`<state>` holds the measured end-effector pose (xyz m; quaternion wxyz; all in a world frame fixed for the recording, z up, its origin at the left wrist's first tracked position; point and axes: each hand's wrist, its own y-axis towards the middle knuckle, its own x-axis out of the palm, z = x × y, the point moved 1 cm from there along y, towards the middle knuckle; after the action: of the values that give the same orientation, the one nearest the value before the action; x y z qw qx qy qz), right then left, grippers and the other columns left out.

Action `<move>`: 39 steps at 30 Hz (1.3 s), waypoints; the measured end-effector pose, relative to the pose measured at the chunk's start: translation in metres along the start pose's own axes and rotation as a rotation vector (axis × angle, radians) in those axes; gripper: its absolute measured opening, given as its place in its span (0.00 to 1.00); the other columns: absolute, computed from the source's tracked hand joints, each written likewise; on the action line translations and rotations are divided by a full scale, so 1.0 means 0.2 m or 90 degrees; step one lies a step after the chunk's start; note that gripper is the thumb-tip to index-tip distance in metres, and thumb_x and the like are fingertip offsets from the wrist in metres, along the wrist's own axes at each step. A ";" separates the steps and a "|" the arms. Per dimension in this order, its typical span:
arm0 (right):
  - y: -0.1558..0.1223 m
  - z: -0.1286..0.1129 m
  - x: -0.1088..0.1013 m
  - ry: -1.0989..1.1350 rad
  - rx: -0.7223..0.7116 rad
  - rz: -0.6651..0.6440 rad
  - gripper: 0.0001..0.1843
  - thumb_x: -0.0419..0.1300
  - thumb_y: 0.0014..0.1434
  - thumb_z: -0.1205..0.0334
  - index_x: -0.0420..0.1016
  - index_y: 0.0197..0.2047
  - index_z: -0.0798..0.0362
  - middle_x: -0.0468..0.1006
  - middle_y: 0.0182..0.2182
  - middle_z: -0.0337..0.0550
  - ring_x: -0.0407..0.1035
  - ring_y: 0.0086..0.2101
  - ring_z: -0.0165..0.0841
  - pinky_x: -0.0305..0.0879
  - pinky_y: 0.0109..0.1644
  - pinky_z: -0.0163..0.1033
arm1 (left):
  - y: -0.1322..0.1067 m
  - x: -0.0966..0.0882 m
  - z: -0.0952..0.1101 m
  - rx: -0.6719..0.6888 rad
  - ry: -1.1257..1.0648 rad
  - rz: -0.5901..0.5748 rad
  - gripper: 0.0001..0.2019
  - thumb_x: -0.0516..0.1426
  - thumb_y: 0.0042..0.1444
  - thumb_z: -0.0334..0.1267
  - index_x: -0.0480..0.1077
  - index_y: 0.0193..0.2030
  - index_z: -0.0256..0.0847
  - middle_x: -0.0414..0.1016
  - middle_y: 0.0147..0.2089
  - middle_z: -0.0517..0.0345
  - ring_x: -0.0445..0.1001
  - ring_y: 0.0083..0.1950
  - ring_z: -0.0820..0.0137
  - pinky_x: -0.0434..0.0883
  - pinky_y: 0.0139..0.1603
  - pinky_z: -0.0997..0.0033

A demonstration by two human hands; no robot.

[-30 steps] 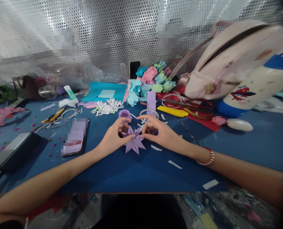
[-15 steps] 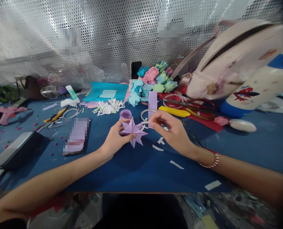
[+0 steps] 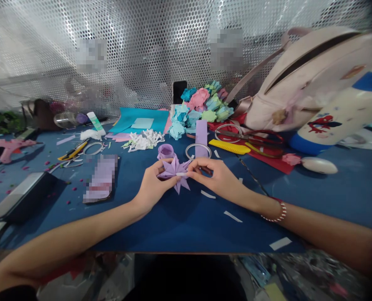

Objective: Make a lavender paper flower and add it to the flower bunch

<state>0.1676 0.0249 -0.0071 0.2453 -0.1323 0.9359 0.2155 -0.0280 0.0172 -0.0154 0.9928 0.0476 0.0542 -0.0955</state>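
A purple folded paper star (image 3: 177,167) with several points is pinched between the thumb and fingers of my left hand (image 3: 153,182), above the blue table. My right hand (image 3: 215,173) is closed, thumb against forefinger, on a small white strip (image 3: 182,174) that lies across the star's face. Just behind the star stands a rolled purple paper ring (image 3: 166,150). A thin silvery ring, perhaps a tape roll (image 3: 190,147), rests over a purple paper strip (image 3: 201,131) behind my right hand. My right fingertips partly cover the star's right side.
Cut white scraps (image 3: 232,216) lie nearby. A yellow cutter (image 3: 229,146), red-handled scissors (image 3: 267,138), a bottle (image 3: 325,119) and a bag (image 3: 267,104) are right. Crumpled paper (image 3: 200,98) is behind; a phone (image 3: 102,179), black box (image 3: 23,196) and glue gun (image 3: 12,150) are left.
My right hand has moved left and slightly down, bringing the white strip from beside the star onto its face. My left hand has stayed nearly still, holding the star.
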 end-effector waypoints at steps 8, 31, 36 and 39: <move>0.01 0.03 0.00 -0.047 -0.006 -0.008 0.11 0.61 0.61 0.55 0.74 0.31 0.52 0.67 0.24 0.36 0.60 0.26 0.29 0.54 0.30 0.38 | 0.01 0.00 -0.01 0.007 0.001 0.005 0.22 0.67 0.49 0.34 0.73 0.52 0.38 0.81 0.43 0.54 0.78 0.44 0.66 0.74 0.46 0.69; 0.02 0.02 -0.04 0.013 0.075 -0.045 0.19 0.54 0.65 0.49 0.80 0.35 0.51 0.71 0.24 0.40 0.61 0.25 0.30 0.54 0.28 0.38 | 0.03 -0.02 0.01 0.015 0.029 0.047 0.24 0.67 0.47 0.36 0.70 0.52 0.39 0.79 0.36 0.57 0.77 0.36 0.68 0.75 0.38 0.69; 0.04 0.05 -0.07 0.107 0.133 -0.050 0.27 0.53 0.64 0.41 0.81 0.30 0.53 0.71 0.21 0.40 0.56 0.21 0.28 0.51 0.25 0.37 | 0.05 -0.03 0.02 -0.011 0.007 0.051 0.25 0.68 0.46 0.37 0.70 0.52 0.38 0.79 0.37 0.56 0.77 0.35 0.69 0.75 0.37 0.70; 0.03 0.05 -0.06 0.105 0.117 -0.003 0.24 0.57 0.62 0.42 0.81 0.28 0.51 0.74 0.22 0.41 0.59 0.22 0.29 0.52 0.25 0.37 | 0.04 -0.01 0.02 -0.021 -0.026 0.055 0.25 0.68 0.46 0.37 0.70 0.51 0.37 0.79 0.37 0.56 0.77 0.35 0.70 0.74 0.37 0.72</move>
<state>0.1800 0.0365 -0.0069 0.1788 -0.1286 0.9684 0.1169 -0.0290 0.0251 -0.0105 0.9975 0.0315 0.0333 -0.0529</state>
